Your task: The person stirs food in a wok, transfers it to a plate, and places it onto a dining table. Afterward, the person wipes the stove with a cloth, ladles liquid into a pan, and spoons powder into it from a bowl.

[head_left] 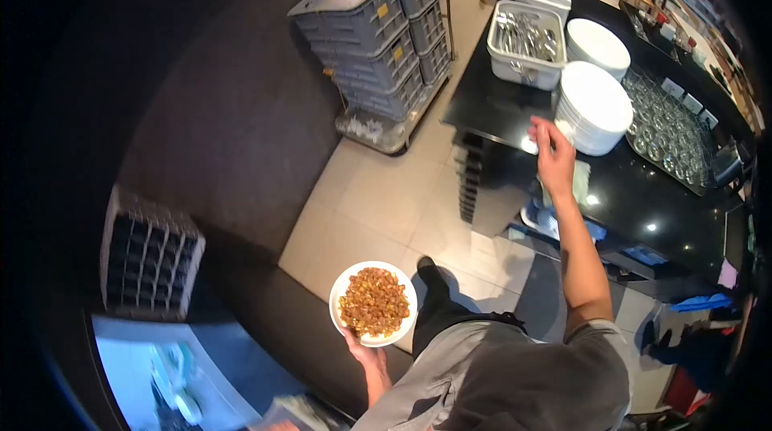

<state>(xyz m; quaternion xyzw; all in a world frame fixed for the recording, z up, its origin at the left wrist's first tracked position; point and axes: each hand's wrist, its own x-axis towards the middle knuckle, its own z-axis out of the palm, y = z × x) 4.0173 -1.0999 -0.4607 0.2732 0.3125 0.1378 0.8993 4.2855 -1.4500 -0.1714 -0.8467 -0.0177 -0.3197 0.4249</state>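
A round white dish filled with browned, diced food rests in my left hand, low in front of my body. The thumb shows at the near rim; the other fingers are hidden beneath. My right hand reaches out over the edge of the black counter, its fingers loosely bent and apart, with nothing visible in them. Right beside it stands a tall stack of white plates. A second white stack sits behind that one.
A tub of cutlery and a tray of glasses are on the counter. Stacked grey crates stand on a trolley by the dark wall. A compartmented rack is at left. Another person's dark-clothed leg shows at lower right.
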